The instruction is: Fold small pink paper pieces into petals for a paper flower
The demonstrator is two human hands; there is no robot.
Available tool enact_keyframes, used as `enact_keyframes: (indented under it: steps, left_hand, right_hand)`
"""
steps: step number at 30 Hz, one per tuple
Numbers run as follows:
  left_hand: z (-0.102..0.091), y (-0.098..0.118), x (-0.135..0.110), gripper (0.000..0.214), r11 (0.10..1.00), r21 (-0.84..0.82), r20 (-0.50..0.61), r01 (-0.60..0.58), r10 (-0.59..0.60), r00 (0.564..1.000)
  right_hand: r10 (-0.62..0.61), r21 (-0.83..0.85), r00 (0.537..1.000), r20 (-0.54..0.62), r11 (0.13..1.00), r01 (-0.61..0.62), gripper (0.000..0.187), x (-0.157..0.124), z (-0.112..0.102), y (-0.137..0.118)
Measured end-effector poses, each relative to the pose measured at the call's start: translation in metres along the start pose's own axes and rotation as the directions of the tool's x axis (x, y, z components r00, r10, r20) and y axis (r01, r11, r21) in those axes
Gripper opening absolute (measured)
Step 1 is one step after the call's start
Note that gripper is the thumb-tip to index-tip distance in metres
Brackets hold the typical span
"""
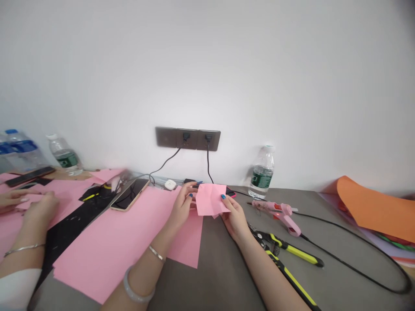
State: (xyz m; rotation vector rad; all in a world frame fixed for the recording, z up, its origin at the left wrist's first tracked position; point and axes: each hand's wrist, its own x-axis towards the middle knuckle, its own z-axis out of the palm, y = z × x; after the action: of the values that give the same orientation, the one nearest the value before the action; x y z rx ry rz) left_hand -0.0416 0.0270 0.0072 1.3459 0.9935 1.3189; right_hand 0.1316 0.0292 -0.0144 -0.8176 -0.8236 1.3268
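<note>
A small square of pink paper point(211, 199) with faint crease lines is held up over the table. My right hand point(234, 216) grips its right side, the blue-nailed thumb on the front and the fingers behind. At the left edge, my left hand point(182, 206) has its fingers reaching behind the square; its thumb lies just beside the edge, and the fingertips are partly hidden. Large pink sheets point(119, 237) lie flat under my left forearm. Close to my right forearm lie yellow-and-black pliers point(285, 248) and a pink hot glue gun point(275, 211).
A phone point(130, 195) rests on the pink sheets. Water bottles point(262, 172) stand along the wall, below sockets point(188, 138) with plugged cables. Orange paper point(376, 207) lies at right, near the glue gun's looping cord. Another person's hands point(40, 209) handle pink paper at left.
</note>
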Motion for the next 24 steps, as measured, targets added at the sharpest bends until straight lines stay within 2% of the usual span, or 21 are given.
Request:
enact_keyframes:
  steps: [4, 8, 11, 14, 19, 24]
  left_hand:
    - [-0.0012, 0.0019, -0.0036, 0.047, 0.94, 0.245, 0.105, -0.237, 0.217, 0.97]
    - [-0.0016, -0.0001, -0.0042, 0.056, 0.901, 0.304, 0.117, -0.309, 0.286, 0.951]
    - [-0.0018, -0.0011, -0.0036, 0.048, 0.893, 0.323, 0.109, -0.313, 0.293, 0.95]
    - [-0.0014, -0.001, -0.0029, 0.032, 0.897, 0.358, 0.121, -0.261, 0.232, 0.965]
    - [-0.0006, -0.0029, -0.0012, 0.033, 0.926, 0.328, 0.062, -0.185, 0.174, 0.983]
    - [-0.0019, -0.0062, 0.0, 0.024, 0.936, 0.303, 0.02, -0.176, 0.179, 0.984]
  right_hand:
    - [0.026, 0.029, 1.0, -0.013, 0.999, -0.025, 0.035, 0.002, -0.0013, 0.0009]
    - [0.039, 0.006, 0.999, 0.013, 0.999, -0.039, 0.034, 0.003, -0.0039, 0.0027]
    - [0.029, -0.018, 0.999, 0.019, 0.999, -0.028, 0.033, 0.0033, -0.0055, 0.0039]
    - [0.038, 0.012, 0.999, 0.018, 0.999, -0.039, 0.033, 0.0034, -0.0058, 0.0042]
    - [0.065, 0.09, 0.996, 0.067, 0.993, -0.07, 0.032, 0.003, -0.0029, 0.0029]
    - [0.014, 0.043, 0.99, 0.141, 0.999, -0.021, 0.027, -0.0009, 0.0015, -0.0011]
